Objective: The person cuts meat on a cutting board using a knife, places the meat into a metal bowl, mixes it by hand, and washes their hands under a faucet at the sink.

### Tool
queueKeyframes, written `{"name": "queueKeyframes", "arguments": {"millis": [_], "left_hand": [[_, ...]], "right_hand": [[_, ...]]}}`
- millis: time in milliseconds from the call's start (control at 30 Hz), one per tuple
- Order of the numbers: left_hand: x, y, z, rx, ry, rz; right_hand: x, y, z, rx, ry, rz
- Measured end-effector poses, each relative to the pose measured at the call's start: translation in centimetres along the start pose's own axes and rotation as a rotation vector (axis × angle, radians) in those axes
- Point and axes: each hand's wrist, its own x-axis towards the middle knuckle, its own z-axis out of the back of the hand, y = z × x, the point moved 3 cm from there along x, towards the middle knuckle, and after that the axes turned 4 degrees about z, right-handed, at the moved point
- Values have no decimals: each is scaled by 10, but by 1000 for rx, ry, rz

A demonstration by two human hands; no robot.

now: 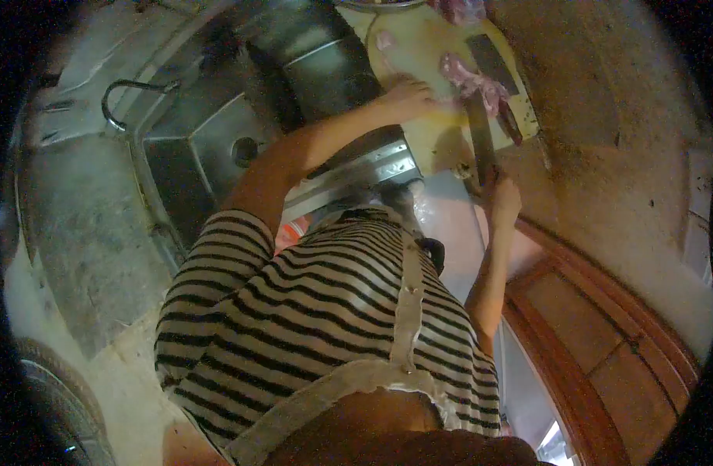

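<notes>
A yellowish cutting board (426, 144) carries a chunk of raw pink meat (481, 84). My left hand (409, 99) is over the board, its fingers closed on a pale, blurred strip of meat (448, 102) that runs toward the chunk. With my right hand (502, 199) I grip a knife by its handle, at the board's near right edge. The knife's dark blade (479, 136) points away from me and its far end meets the meat. A second, broad-bladed knife (492, 64) lies on the board, partly covered by the meat. A small meat scrap (384, 40) sits farther back.
On the left is a metal double sink (209, 147) with a curved faucet (131, 84). A bowl rim (384, 6) and a plastic bag (461, 9) show at the back. The brown counter (597, 116) extends right, above red-brown cabinet doors (582, 311).
</notes>
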Motion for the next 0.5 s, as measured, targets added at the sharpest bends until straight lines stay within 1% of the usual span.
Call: {"name": "queueKeyframes", "arguments": {"millis": [67, 100, 167, 200, 233, 300, 333, 367, 400, 433, 467, 500], "left_hand": [[-7, 4, 5, -35, -124, -25], [-26, -22, -2, -108, -80, -8], [-23, -9, 15, -30, -128, 22], [-8, -17, 6, -52, -168, 19], [2, -19, 3, -92, -165, 43], [19, -2, 6, -102, -186, 51], [8, -7, 7, -54, -188, 47], [-2, -14, 4, -20, -189, 44], [-6, -11, 3, -17, -192, 41], [-5, -9, 0, -66, -252, 44], [-9, -10, -4, -103, -313, 40], [-11, -11, 0, -104, -313, 39]], "right_hand": [[-7, 14, 5, -24, -67, 1], [-29, 11, 1, -50, 13, -22], [-16, 23, -14, -111, 76, -49], [-9, 15, -10, -55, -73, 62], [0, 7, -7, -68, -62, 61], [17, 12, -1, -91, -43, 42], [6, 16, -2, -81, -25, 42], [-5, 17, -1, -117, 20, -10], [-9, 23, 4, -152, 32, -58], [-5, 18, -3, -156, 33, -59], [-4, 9, -23, -159, 12, 11], [-3, 15, -26, -167, 0, 81]]}}
